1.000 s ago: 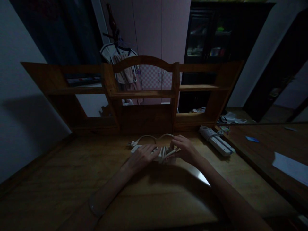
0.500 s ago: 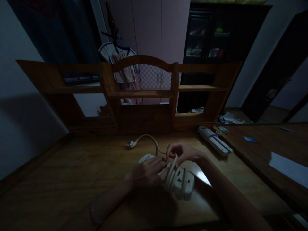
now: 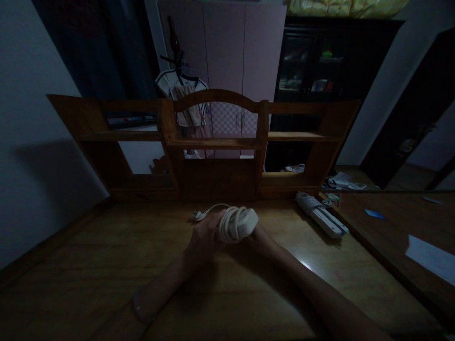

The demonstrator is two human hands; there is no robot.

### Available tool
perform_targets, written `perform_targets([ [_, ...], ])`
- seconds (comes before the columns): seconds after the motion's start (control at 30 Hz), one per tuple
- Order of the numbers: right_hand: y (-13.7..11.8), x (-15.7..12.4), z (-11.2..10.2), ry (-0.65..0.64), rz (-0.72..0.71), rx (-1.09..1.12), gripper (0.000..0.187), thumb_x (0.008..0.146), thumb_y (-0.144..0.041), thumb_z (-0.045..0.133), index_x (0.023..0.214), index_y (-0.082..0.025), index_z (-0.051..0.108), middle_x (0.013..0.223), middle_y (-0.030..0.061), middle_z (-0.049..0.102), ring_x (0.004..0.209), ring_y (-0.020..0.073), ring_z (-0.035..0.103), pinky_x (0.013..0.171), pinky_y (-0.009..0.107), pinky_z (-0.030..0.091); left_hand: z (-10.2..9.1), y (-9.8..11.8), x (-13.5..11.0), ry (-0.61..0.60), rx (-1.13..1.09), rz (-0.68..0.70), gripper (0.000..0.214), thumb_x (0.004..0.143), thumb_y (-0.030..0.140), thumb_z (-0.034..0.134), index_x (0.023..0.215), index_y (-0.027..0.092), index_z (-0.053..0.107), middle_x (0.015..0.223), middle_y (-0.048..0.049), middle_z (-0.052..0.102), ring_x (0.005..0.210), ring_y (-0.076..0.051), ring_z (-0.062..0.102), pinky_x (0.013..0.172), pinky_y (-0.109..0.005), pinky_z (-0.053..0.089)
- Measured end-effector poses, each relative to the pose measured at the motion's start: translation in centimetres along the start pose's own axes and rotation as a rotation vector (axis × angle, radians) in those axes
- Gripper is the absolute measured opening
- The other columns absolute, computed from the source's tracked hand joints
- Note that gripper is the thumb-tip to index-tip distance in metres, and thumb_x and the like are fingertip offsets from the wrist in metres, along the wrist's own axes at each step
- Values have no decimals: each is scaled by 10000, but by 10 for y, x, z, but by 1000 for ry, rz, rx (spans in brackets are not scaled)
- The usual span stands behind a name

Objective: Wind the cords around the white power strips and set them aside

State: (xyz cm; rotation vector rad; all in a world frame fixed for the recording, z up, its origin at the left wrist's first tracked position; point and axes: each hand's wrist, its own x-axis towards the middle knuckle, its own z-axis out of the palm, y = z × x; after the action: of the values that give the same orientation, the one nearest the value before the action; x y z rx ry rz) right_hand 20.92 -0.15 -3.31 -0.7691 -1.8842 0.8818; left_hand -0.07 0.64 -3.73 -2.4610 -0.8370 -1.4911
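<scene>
A white power strip (image 3: 248,221) is held up over the desk, tilted with one end toward me. Its pale cord (image 3: 232,226) is wound round it in several loops. My left hand (image 3: 208,233) is closed round the strip's left part, beside the coils. Behind the strip's right end is my right hand (image 3: 259,238), its fingers hidden by the strip, so I cannot see what they hold. A free length of cord runs behind my left hand to the plug (image 3: 200,216), which is on the desk to the left.
A second power strip (image 3: 325,219) with its cord wrapped round it lies at the right. The wooden shelf unit (image 3: 216,142) stands along the desk's back edge. Beyond the desk's right edge, a blue card (image 3: 374,214) and white paper (image 3: 432,258) lie on a brown surface.
Both hands and the wound power strip have moved up and away from me, and the strip has turned. My right hand has gone from above the cord to behind the strip.
</scene>
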Motion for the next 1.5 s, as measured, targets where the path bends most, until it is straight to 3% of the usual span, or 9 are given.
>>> perform_targets([
  [0.13,3,-3,10,-2,-8,-380,402,942,-251,427,1334,-185,364,898,78,640,755,189,604,710,307,477,-1,1,9,97,-62,-425,694,773,424,662,1360,213,358,1214,-114,608,1061,-251,616,839,-334,520],
  [0.23,1,-3,9,-7,-56,-555,278,957,-231,408,1227,-194,457,856,73,635,709,176,592,671,278,462,-4,2,21,232,-88,-695,670,771,439,669,1344,235,389,1173,-81,631,1037,-236,626,821,-311,513],
  [0.37,-4,-1,6,15,-177,-692,189,960,-199,391,1072,-204,544,863,73,630,753,183,588,689,285,449,-7,-10,30,368,-125,-783,607,768,445,672,1294,230,458,1180,-80,620,1079,-233,595,889,-316,470],
  [0.63,-15,0,-8,55,-302,-930,247,980,-185,366,1150,-195,546,851,56,613,702,153,558,618,253,393,-6,-39,27,494,-301,-900,549,752,480,673,1203,205,526,1160,-85,624,1059,-216,597,937,-322,433],
  [0.9,-14,-2,-39,179,-341,-1082,196,962,-289,477,966,-170,634,740,40,573,639,138,512,588,263,327,1,-51,12,383,-565,-1242,678,632,643,678,1045,109,615,811,-90,687,646,-191,650,601,-293,498],
  [1.1,-12,-10,-38,211,-483,-1110,194,932,-223,527,1101,-178,612,691,23,560,618,135,493,593,269,339,1,-48,10,225,-532,-1196,607,612,594,723,955,99,646,773,-87,683,585,-184,617,550,-276,460],
  [1.27,-16,-17,-34,201,-604,-1048,305,898,-184,572,1202,-198,557,670,11,570,604,133,507,578,274,336,-2,-36,23,138,-490,-1056,512,655,488,738,1024,149,634,973,-96,691,868,-227,645,779,-303,473],
  [1.37,-18,-21,-33,187,-606,-999,320,893,-199,579,1212,-219,558,661,9,570,607,134,519,572,277,336,-6,-23,28,-92,-424,-883,515,694,445,717,1116,175,598,1026,-100,682,932,-252,637,827,-338,472],
  [1.5,-21,-22,-36,256,-544,-964,331,896,-251,583,1225,-226,569,698,26,584,609,139,523,580,275,359,-15,-2,28,-422,-382,-515,527,798,349,622,1293,243,476,1175,-78,631,1036,-247,610,866,-350,475],
])
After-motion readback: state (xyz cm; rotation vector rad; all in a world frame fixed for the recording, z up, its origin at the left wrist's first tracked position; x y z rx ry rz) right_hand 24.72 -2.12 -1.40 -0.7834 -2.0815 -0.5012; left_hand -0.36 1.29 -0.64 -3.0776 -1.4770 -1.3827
